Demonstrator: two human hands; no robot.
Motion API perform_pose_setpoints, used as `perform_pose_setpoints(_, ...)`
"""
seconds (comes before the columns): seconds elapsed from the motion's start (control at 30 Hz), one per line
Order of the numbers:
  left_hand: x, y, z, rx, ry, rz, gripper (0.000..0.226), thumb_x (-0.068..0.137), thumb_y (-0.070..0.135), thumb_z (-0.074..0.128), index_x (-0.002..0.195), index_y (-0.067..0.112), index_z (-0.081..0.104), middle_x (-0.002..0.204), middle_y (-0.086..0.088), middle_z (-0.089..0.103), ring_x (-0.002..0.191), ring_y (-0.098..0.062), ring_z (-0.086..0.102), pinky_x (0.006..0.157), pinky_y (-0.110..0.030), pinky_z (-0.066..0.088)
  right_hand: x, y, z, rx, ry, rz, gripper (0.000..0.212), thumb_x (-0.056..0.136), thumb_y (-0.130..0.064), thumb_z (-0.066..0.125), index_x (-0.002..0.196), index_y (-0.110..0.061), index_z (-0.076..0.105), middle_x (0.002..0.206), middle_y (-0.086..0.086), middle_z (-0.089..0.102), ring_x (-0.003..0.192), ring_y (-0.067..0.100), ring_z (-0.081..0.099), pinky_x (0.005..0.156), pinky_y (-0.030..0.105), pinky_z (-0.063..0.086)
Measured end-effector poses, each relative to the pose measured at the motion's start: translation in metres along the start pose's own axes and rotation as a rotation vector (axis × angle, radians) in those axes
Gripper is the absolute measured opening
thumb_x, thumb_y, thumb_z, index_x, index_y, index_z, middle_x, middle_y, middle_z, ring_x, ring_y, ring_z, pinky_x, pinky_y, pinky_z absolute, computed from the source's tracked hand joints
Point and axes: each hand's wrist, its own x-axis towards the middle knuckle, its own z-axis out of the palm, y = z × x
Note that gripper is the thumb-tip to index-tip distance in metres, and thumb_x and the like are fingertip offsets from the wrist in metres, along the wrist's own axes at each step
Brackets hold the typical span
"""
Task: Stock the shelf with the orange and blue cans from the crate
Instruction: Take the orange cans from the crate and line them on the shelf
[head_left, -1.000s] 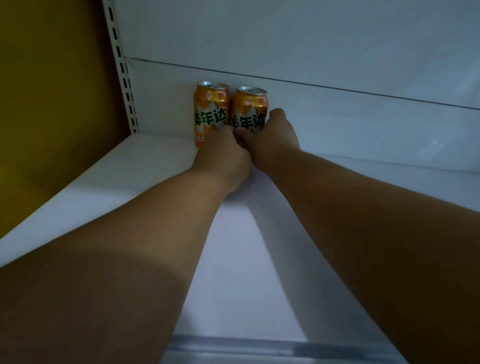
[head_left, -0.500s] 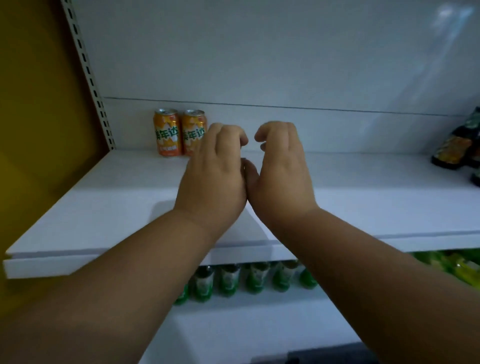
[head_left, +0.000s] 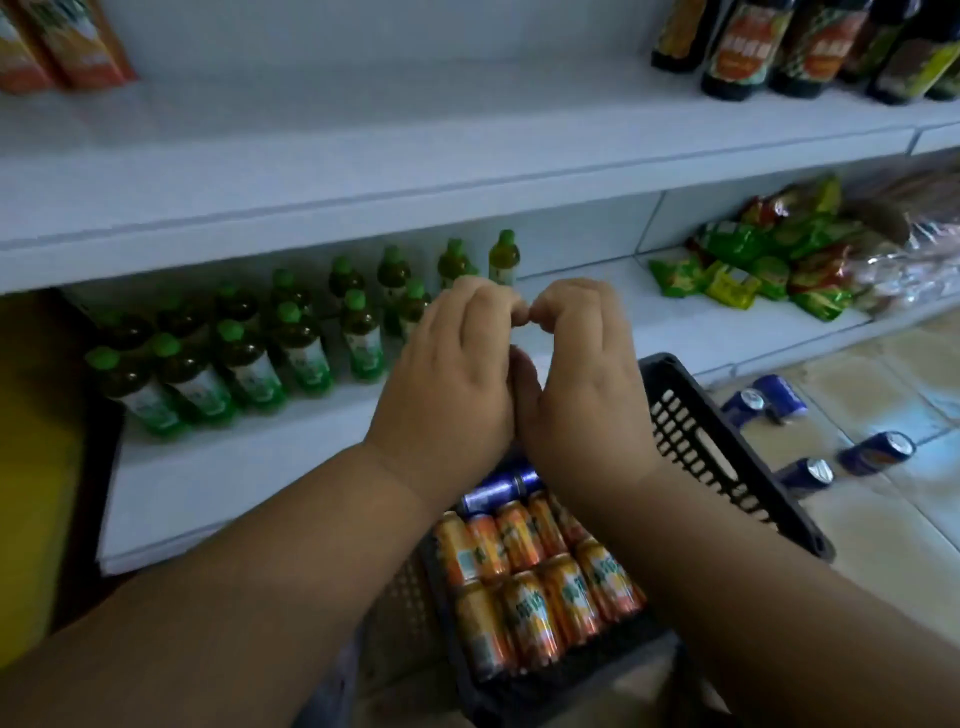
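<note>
Both hands hover side by side above the crate, thumbs touching: the left hand (head_left: 447, 384) and right hand (head_left: 582, 384) have fingers loosely curled and hold nothing. Below them, the dark plastic crate (head_left: 727, 457), its wall perforated with slots, contains smooth cylindrical orange cans (head_left: 530, 597) lying in rows, with blue cans (head_left: 498, 486) at its far end. More loose blue cans (head_left: 810, 441) lie on the tiled floor (head_left: 883, 545) beside the crate's right wall. The white shelf (head_left: 363, 156) spans the top; the lower shelf (head_left: 234, 467) carries green-capped bottles (head_left: 244, 358) towards its left end and crinkled snack packets (head_left: 769, 260) at the right.
</note>
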Motion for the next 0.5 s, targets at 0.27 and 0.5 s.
perform_pose_setpoints(0.27, -0.082, -0.011, 0.117, -0.073, -0.497, -0.138, 0.014, 0.089, 0.005, 0.055, 0.103, 0.008, 0.055, 0.1, -0.011, 0.054, 0.089, -0.029, 0.049, 0.073, -0.033, 0.035, -0.122, 0.098, 0.009, -0.095, -0.343, 0.291, 0.028, 0.078, -0.003, 0.071, 0.103, -0.003, 0.059, 0.102, 0.014, 0.056, 0.09, 0.031, 0.054, 0.076, 0.043, 0.048)
perform_pose_setpoints(0.5, -0.162, -0.063, 0.208, 0.035, -0.931, -0.521, 0.031, 0.092, 0.024, 0.065, 0.118, 0.019, 0.049, 0.123, -0.005, 0.054, 0.104, -0.023, 0.055, 0.076, -0.034, 0.041, -0.201, 0.174, 0.061, -0.335, -1.012, 0.581, 0.055, 0.093, -0.027, 0.059, 0.142, -0.018, 0.036, 0.144, 0.013, 0.04, 0.129, 0.034, 0.042, 0.099, 0.045, 0.045)
